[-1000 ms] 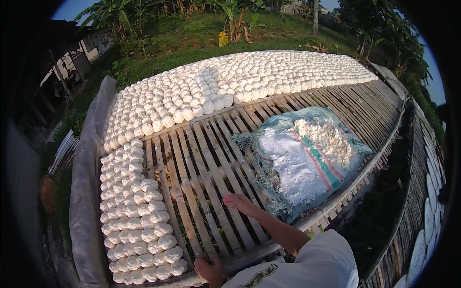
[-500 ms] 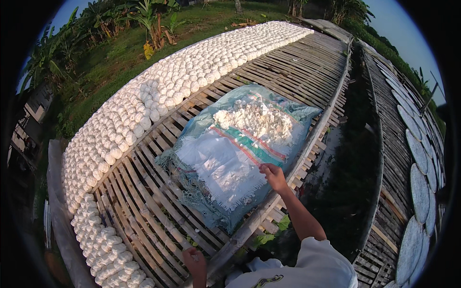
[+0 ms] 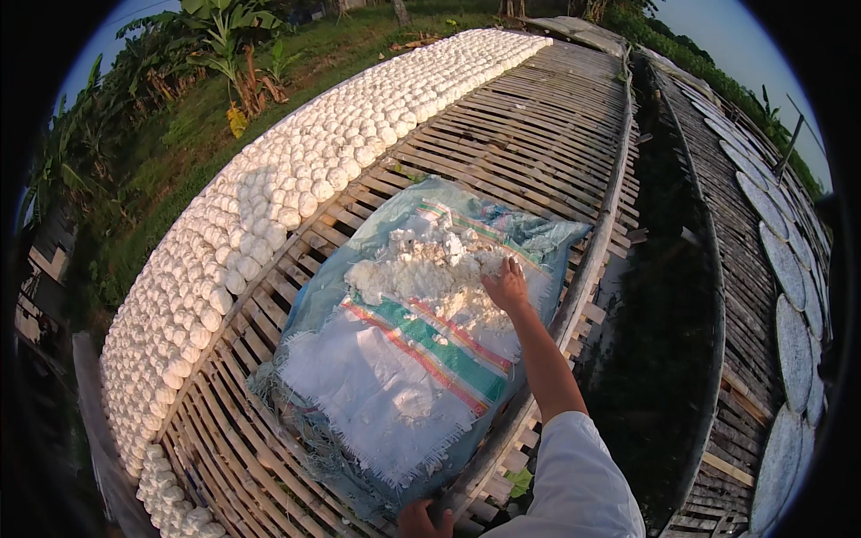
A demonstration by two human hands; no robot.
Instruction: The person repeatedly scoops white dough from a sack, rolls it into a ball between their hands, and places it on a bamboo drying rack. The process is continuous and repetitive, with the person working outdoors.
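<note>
A heap of white crumbly chunks [image 3: 421, 269] lies on the far half of a white woven sack [image 3: 359, 386] with green and red stripes. My right hand [image 3: 507, 285] reaches onto the heap's right side, fingers apart and touching the crumbs. Under the sack spreads a pale blue-green mesh sheet [image 3: 314, 309] with a frayed near-left edge. My left hand [image 3: 423, 520] is at the lower edge of the view, beside the near end of the bamboo rail [image 3: 574, 305]. Its fingers are mostly hidden, so its grip does not show.
Rows of white round clumps [image 3: 242, 206] cover the left side of the slatted bamboo rack [image 3: 484, 134]. To the right, beyond a dark gap [image 3: 655, 359], a second rack holds several pale round discs [image 3: 789, 350]. Banana plants [image 3: 229, 54] stand on grass at the far left.
My right hand has moved from the striped sack's right edge forward onto the white heap. My left hand has shifted right and lower. The view has come closer to the sack.
</note>
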